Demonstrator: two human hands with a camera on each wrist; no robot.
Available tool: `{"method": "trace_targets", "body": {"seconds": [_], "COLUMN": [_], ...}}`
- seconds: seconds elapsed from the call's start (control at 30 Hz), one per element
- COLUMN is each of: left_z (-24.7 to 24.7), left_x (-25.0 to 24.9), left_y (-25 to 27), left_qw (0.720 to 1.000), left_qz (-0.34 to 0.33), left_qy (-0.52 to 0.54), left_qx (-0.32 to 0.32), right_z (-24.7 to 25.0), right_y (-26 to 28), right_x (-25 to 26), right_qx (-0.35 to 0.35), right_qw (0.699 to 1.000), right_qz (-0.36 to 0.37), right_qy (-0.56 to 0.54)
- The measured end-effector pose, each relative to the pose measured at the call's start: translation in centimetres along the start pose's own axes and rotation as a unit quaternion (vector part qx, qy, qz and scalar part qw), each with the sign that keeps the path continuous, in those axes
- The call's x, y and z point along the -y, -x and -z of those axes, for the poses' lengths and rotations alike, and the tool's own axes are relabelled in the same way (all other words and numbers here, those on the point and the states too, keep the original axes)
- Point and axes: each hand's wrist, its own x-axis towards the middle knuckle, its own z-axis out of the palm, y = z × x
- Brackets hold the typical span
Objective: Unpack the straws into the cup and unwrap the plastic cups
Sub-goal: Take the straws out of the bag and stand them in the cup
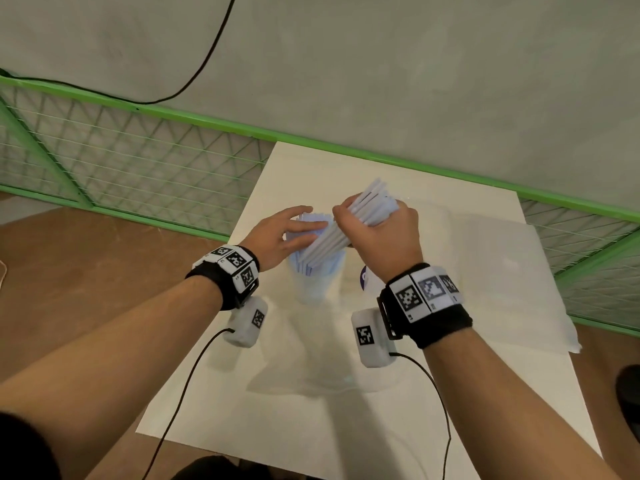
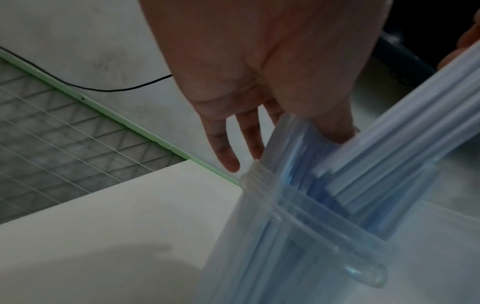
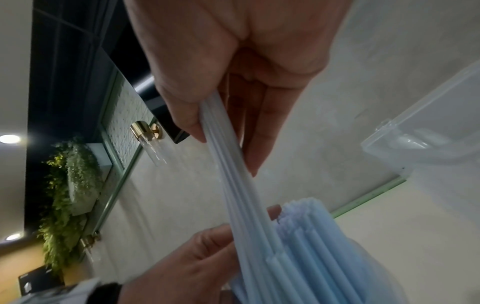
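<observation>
Partly done: right hand (image 1: 375, 233) grips a straw bundle (image 1: 349, 223) entering the part-filled cup (image 1: 317, 282); left hand (image 1: 282, 237), fingers straight, steadies standing straws; cups' unwrapping unseen.

1. The place looked like a staged recording space rather than a home or a kitchen.
2. A white desk (image 1: 433, 393) stood on a brown floor (image 1: 86, 278) against a green wire-mesh fence (image 1: 131, 161), with a plain grey wall (image 1: 381, 64) behind it.
3. A black cable (image 1: 204, 67) hung loose across that wall.
4. Both wrists wore black bands with printed square markers (image 1: 410, 297) and small wired camera units (image 1: 370, 337).
5. The right wrist view showed hanging green plants (image 3: 67, 185), brass wall lamps (image 3: 146, 129) and round ceiling lights (image 3: 10, 138), which suggested a decorated commercial interior.
</observation>
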Motion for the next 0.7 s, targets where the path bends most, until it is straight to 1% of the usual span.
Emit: {"method": "trace_targets", "body": {"seconds": [0.07,0.13,0.23,0.33,0.4,0.47,0.53,0.57,0.6,0.7], "left_z": [-0.1,0.0,0.5,1.0,1.4,1.7,1.6,1.4,1.1,0.5], "left_x": [-0.1,-0.4,-0.7,-1.6,-2.6,-3.7,-4.5,-4.7,-4.7,-4.1], "left_y": [0.0,0.0,0.3,1.0,1.8,2.8,3.7,4.0,4.2,4.5], "left_qw": [1.0,1.0,0.999,0.996,0.988,0.982,0.984,0.986,0.988,0.987], "left_qz": [0.006,0.016,0.026,0.014,-0.002,-0.017,-0.037,-0.044,-0.05,-0.042], "left_qy": [0.009,0.009,0.027,0.065,0.115,0.147,0.134,0.118,0.101,0.082], "left_qx": [0.0,0.007,0.006,-0.059,-0.102,-0.116,-0.109,-0.106,-0.109,-0.135], "right_z": [-0.3,-0.9,-2.0,-3.1,-3.6,-4.1,-4.5,-4.6,-4.6,-3.7], "right_y": [-0.5,-0.7,-0.8,-1.2,-1.4,-1.3,-1.1,-1.0,-0.9,-0.5], "right_x": [-0.2,-0.5,-1.8,-3.2,-3.5,-3.7,-3.7,-3.7,-3.7,-3.3], "right_qx": [0.018,0.044,0.074,0.08,0.093,0.134,0.175,0.183,0.182,0.169], "right_qw": [0.998,0.994,0.993,0.994,0.99,0.974,0.953,0.95,0.953,0.972], "right_qz": [0.027,0.037,0.027,0.02,0.028,0.045,0.052,0.047,0.036,0.02], "right_qy": [0.054,0.091,0.091,0.072,0.102,0.178,0.243,0.25,0.24,0.163]}}
